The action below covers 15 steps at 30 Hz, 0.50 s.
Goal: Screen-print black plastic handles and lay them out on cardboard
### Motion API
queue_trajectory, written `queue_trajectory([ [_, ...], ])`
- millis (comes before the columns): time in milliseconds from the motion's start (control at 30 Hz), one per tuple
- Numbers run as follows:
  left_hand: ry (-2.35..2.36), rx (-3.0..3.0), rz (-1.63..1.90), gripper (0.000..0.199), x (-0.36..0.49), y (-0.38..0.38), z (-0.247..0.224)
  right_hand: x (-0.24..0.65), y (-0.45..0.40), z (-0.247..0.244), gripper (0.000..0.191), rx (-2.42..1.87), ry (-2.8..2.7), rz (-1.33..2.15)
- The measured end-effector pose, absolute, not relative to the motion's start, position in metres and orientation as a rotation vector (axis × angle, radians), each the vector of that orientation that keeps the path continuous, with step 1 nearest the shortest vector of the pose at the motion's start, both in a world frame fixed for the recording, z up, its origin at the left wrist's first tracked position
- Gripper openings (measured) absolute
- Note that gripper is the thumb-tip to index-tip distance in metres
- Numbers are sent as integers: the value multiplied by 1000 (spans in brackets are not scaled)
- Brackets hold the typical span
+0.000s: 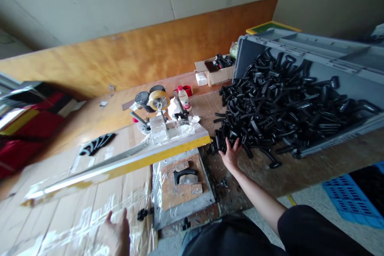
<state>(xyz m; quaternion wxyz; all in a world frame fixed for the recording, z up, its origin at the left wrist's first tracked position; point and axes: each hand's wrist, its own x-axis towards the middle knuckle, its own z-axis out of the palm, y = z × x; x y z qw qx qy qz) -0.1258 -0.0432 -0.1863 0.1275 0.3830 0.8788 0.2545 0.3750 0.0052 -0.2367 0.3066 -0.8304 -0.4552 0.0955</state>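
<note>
At the near edge of a big heap of black curved plastic parts [258, 112], my right hand [231, 157] has its fingers spread and reaches the closest pieces. It does not appear to grip any of them. My left hand [115, 234], slightly blurred, hovers over the cardboard-covered left side of the bench with thumb and fingers apart and nothing in them. Between my hands, a single black curved part [183, 174] lies in a wooden fixture [171, 194] on a metal plate. Past the fixture stretches a long bar with a yellow front edge [180, 147].
The heap spills from a tipped grey crate [339, 58] on the right. Several black parts [97, 144] lie in a row at left. Behind the bar stand a tape roll [159, 100] and a red-capped bottle [183, 98]. A blue basket [349, 200] sits low at right.
</note>
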Motion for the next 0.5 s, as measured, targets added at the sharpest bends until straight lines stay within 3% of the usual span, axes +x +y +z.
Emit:
queue_trajectory([
  [100, 2503, 918, 969, 58, -95, -34, -158, 390, 1, -231, 72, -2110, -1261, 392],
  [267, 1732, 798, 1545, 56, -35, 6, -70, 416, -20, -209, 50, -1907, -1380, 391],
  [400, 1145, 990, 1482, 50, 6, 35, 6, 409, 0, -159, 45, -1692, -1414, 410],
  [500, 1071, 1022, 1464, 51, 13, 29, 23, 403, 31, -119, 43, -1545, -1362, 573],
])
